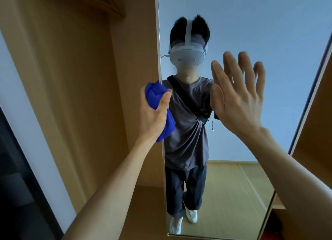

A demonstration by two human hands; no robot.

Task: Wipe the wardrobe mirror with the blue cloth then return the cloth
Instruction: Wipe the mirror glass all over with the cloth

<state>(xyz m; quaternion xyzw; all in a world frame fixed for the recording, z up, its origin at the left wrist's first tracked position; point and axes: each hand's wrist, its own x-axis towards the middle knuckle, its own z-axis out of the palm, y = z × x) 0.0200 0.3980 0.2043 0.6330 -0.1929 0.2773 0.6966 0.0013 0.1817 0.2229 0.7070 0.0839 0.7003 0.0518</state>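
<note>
The tall wardrobe mirror (260,24) fills the middle and right of the head view, framed in pale wood. It reflects a person in a grey shirt and dark trousers wearing a headset. My left hand (154,114) is closed around a bunched blue cloth (154,94) at the mirror's left edge, about chest height. The cloth hangs below my fist against the glass edge. My right hand (239,94) is raised flat with fingers spread, in front of the glass at the mirror's middle; I cannot tell whether it touches the glass.
An open wardrobe compartment with pale wooden walls (80,78) lies left of the mirror, with a shelf (111,8) near the top. A dark doorway edge (21,177) stands at the far left. Wooden panels (316,132) border the mirror's right side.
</note>
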